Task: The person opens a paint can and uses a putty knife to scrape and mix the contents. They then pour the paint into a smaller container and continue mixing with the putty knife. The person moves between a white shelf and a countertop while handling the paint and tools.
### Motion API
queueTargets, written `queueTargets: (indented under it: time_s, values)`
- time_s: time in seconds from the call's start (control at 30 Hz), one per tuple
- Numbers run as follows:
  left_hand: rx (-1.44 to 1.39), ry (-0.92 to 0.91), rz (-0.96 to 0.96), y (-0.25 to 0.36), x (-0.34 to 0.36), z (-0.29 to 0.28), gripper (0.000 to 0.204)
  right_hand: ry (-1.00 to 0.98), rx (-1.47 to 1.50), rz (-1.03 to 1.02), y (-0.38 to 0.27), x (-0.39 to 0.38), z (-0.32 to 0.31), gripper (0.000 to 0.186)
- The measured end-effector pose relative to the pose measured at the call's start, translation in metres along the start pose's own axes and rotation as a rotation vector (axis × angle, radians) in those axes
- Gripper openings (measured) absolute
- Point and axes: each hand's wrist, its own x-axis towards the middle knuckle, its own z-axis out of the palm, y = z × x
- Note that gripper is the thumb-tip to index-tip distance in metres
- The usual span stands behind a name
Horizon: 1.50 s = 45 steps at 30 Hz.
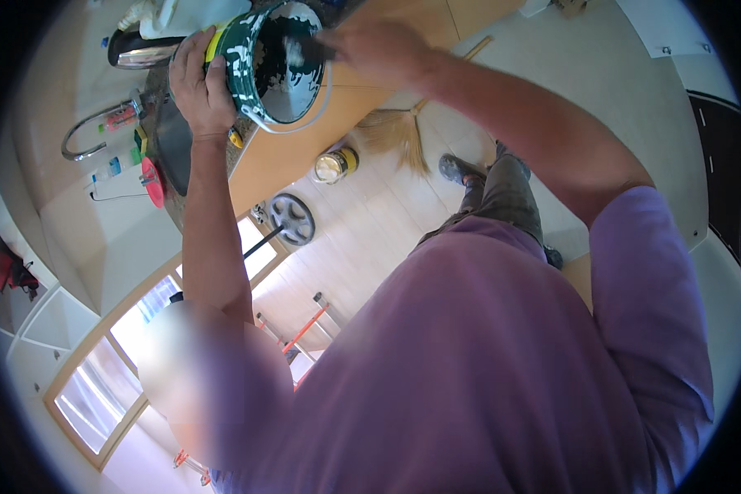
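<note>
My left hand [202, 90] grips the side of a green paint bucket [239, 78], its fingers at a yellow band. The bucket is tipped with its mouth toward me, showing a dark interior patched with white paint, and its white handle [300, 127] hangs below. My right hand [362, 53] is closed on a dark tool, perhaps a brush or scraper [309, 51], which reaches into the bucket; its exact kind cannot be made out.
A counter with a sink [175, 148], curved tap [86, 154], kettle [136, 51] and pink dish [153, 183] is at upper left. A small paint can [343, 165], a straw broom [403, 140], a round grey weight plate [291, 219] and a red-and-silver ladder [309, 325] are below.
</note>
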Motion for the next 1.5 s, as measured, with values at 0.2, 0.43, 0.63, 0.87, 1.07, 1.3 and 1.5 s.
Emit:
queueTargets:
  time_s: [0.2,0.43,0.63,0.87,1.07,1.3,1.5]
  values:
    - [-0.026,0.054,-0.047,0.002,-0.022,-0.005,0.048,-0.065,0.043,-0.071,-0.009,0.008,0.004,0.047]
    - [0.053,0.131,-0.066,0.012,-0.034,-0.002,0.057,-0.050,0.086,-0.048,-0.038,0.003,0.019,0.045]
    - [0.058,0.194,-0.068,0.021,-0.044,-0.001,0.053,-0.067,0.008,0.011,-0.030,0.004,0.005,0.047]
    - [0.031,0.234,-0.077,0.019,-0.046,0.003,0.055,-0.137,0.023,0.067,-0.027,0.020,0.001,0.047]
    - [0.010,0.230,-0.084,0.009,-0.050,0.003,0.053,0.086,0.020,-0.112,0.009,0.037,0.013,0.043]
    - [0.020,0.210,-0.094,0.012,-0.048,0.001,0.053,-0.010,0.066,-0.037,-0.012,0.007,0.023,0.046]
    - [0.022,0.202,-0.102,0.015,-0.041,0.003,0.053,-0.082,-0.052,-0.048,-0.025,-0.001,0.012,0.044]
